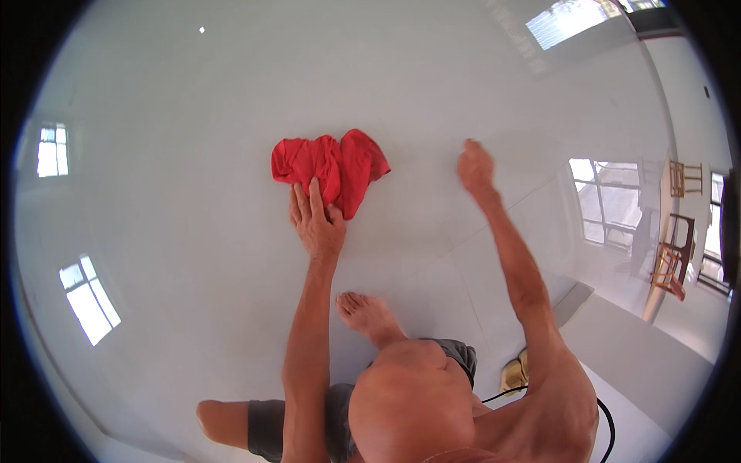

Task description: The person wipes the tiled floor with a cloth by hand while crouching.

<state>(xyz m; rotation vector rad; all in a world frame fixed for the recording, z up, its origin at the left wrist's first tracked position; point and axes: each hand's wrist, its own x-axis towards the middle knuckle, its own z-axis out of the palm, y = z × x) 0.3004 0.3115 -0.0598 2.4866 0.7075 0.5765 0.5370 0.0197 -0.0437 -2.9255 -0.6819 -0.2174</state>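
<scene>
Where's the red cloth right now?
In the head view, the red cloth lies crumpled on the pale floor, above and left of centre, with the left hand touching its near edge and the right hand apart to its right.

The left arm [307, 347] stretches forward nearly straight, the left hand [316, 225] back-up with fingers [315, 194] extended and slightly parted, thumb [334, 214] out to its right. The right arm [515, 251] angles inward from the elbow [532, 299] to the right hand [475, 167], a compact, rounded shape whose fingers are mostly hidden.
</scene>
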